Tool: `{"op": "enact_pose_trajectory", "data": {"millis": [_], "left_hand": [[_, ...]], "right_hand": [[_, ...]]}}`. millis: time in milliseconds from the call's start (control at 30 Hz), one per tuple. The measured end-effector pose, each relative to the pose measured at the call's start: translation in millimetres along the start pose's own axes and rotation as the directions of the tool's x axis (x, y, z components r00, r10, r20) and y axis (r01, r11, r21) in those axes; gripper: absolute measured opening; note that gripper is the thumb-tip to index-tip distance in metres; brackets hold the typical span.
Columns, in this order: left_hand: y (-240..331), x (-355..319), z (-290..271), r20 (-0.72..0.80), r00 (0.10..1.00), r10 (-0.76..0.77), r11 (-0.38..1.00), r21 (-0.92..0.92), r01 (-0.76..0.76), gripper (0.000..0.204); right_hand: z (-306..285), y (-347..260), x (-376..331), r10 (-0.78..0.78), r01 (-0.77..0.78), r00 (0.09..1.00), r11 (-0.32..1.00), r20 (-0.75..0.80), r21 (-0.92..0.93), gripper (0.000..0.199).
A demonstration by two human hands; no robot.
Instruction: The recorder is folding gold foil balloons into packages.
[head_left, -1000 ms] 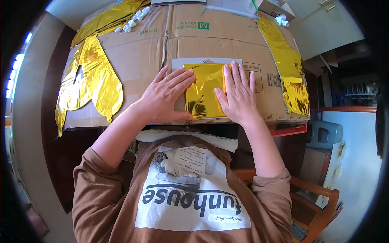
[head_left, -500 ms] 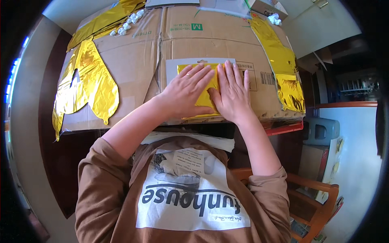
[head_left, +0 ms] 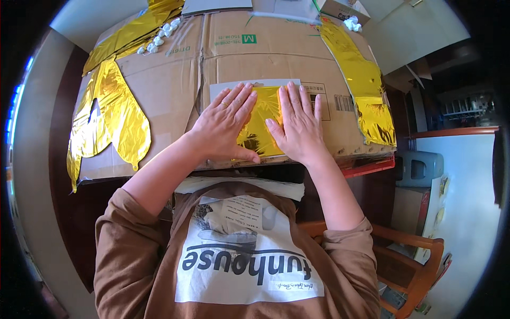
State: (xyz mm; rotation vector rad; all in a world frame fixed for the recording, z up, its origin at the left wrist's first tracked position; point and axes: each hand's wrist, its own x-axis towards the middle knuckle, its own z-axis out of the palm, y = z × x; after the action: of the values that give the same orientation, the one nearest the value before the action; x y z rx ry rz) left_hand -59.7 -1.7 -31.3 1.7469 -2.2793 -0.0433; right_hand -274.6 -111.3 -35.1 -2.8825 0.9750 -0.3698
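Note:
A folded gold foil balloon (head_left: pixel 265 114) lies on a pale card (head_left: pixel 214 90) near the front of a cardboard box. My left hand (head_left: pixel 226 121) rests flat along the foil's left side, fingers straight, thumb out toward the near edge. Along the right side lies my right hand (head_left: pixel 301 119), its palm down and fingers stretched. Shiny creased foil shows in the gap between the hands. Both hands hide the foil's side edges and parts of the card.
Another gold foil balloon (head_left: pixel 119 119) hangs partly over the box's (head_left: pixel 234 61) left front edge. More gold foil (head_left: pixel 135 29) lies far left. A long gold strip (head_left: pixel 353 69) runs down the right side. White crumpled bits (head_left: pixel 159 40) sit far left. A wooden chair (head_left: pixel 414 266) stands right.
My left hand has slid left over the foil, widening the gap between my hands and baring more of the gold surface. The whole view has shifted slightly.

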Motion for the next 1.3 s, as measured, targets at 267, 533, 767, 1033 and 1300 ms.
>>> {"op": "enact_pose_trajectory", "data": {"millis": [267,533,767,1033,1300], "left_hand": [[0,1,0,0.035,0.999,-0.012,1.000,0.019,0.012,0.137],[2,3,-4,0.079,0.996,-0.040,0.999,0.007,0.040,0.139],[2,-5,-5,0.032,0.998,-0.046,0.999,-0.010,0.046,0.134],[-18,-25,-21,0.055,0.992,-0.113,0.993,0.052,0.110,0.127],[4,-19,-23,-0.053,0.995,-0.083,0.993,-0.090,0.078,0.105]], "right_hand": [[-57,50,-8,0.202,-0.112,0.979,0.672,-0.036,0.732,0.072],[-33,1,9,-0.009,0.034,0.998,0.900,-0.060,0.435,0.066],[5,-8,12,-0.066,0.066,0.998,0.997,0.011,0.030,0.074],[1,-12,9,-0.047,0.046,0.997,0.999,0.060,0.013,0.080],[1,-13,13,-0.050,0.051,0.997,0.999,0.057,-0.003,0.085]]}}
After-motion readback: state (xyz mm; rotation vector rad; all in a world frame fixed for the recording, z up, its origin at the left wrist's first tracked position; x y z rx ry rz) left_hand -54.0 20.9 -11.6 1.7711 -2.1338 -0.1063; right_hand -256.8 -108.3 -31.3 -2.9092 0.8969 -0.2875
